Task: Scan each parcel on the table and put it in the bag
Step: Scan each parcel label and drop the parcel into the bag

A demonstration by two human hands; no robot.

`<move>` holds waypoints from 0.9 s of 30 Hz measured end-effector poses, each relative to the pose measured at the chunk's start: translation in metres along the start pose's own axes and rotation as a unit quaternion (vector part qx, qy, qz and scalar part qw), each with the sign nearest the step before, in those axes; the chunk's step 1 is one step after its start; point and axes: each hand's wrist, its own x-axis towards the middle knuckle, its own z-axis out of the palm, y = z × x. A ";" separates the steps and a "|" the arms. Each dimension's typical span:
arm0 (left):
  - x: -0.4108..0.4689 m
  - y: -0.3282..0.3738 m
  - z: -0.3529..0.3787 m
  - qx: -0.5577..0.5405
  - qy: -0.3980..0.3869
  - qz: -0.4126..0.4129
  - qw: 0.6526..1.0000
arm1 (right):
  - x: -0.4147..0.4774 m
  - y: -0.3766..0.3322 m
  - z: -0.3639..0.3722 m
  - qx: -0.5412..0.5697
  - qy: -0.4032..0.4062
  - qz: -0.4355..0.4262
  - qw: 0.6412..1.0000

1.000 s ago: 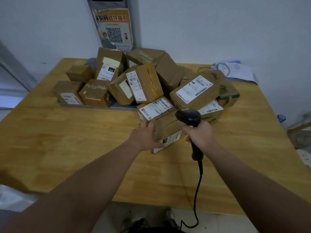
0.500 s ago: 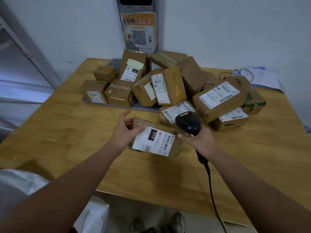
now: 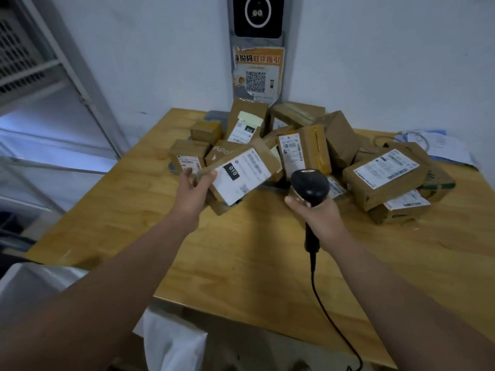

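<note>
Head view: the left hand [image 3: 194,195] grips the near end of a brown parcel [image 3: 241,175], fingers curled round it, holding it above the table [image 3: 241,263] in front of the pile [image 3: 302,145]. Within the last second it has come off that pile and risen with its label turned up, so the scan is likely happening and bagging comes next. Its long axis runs from lower left to upper right, and the label faces the person. The right hand [image 3: 321,218] is wrapped round the handle of the scanner [image 3: 310,187], just right of the parcel. The white bag [image 3: 171,341] sits below the near table edge.

My parcel [image 3: 263,156] was brown cardboard, its white label [image 3: 249,172] bearing a black patch; my scanner [image 3: 310,186] was black, the table [image 3: 241,263] honey-yellow with wood grain.
</note>
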 end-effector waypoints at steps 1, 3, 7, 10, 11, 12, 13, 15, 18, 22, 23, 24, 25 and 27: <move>-0.001 -0.004 0.000 -0.030 0.001 -0.023 0.999 | -0.001 -0.001 0.009 0.026 0.013 0.006 1.000; -0.004 -0.010 0.004 -0.071 -0.019 -0.058 0.996 | 0.000 -0.003 0.026 0.072 0.023 0.016 0.997; -0.016 -0.013 0.017 -0.099 -0.106 -0.075 0.987 | 0.000 -0.012 0.054 0.140 0.002 0.029 0.990; -0.023 -0.019 0.019 -0.045 -0.166 -0.077 0.982 | 0.003 -0.016 0.060 0.207 -0.028 0.022 0.978; -0.025 -0.022 0.017 -0.017 -0.180 -0.075 0.981 | 0.003 -0.018 0.060 0.207 -0.031 0.017 0.978; -0.025 -0.025 0.013 0.008 -0.194 -0.072 0.978 | 0.004 -0.018 0.059 0.199 -0.033 0.015 0.979; -0.024 -0.026 0.010 0.033 -0.210 -0.069 0.975 | 0.005 -0.019 0.057 0.191 -0.035 0.015 0.981; -0.020 -0.024 0.003 0.091 -0.249 -0.066 0.962 | 0.007 -0.019 0.052 0.174 -0.038 0.022 0.984; -0.011 -0.012 -0.001 0.113 -0.305 -0.068 0.943 | 0.006 -0.019 0.045 0.144 -0.051 0.026 0.988; 0.004 0.006 -0.001 0.053 -0.273 -0.083 0.957 | 0.003 -0.019 0.042 0.116 -0.089 0.025 0.989; 0.006 0.007 -0.002 0.068 -0.275 -0.079 0.956 | 0.003 -0.019 0.042 0.110 -0.094 0.032 0.989; 0.008 0.008 -0.002 0.084 -0.283 -0.075 0.953 | 0.004 -0.018 0.043 0.102 -0.098 0.038 0.989; 0.009 0.008 -0.003 0.095 -0.286 -0.071 0.951 | 0.005 -0.017 0.043 0.092 -0.100 0.044 0.990; 0.013 0.005 -0.004 0.106 -0.255 -0.066 0.959 | 0.008 -0.016 0.046 0.053 -0.072 0.064 0.994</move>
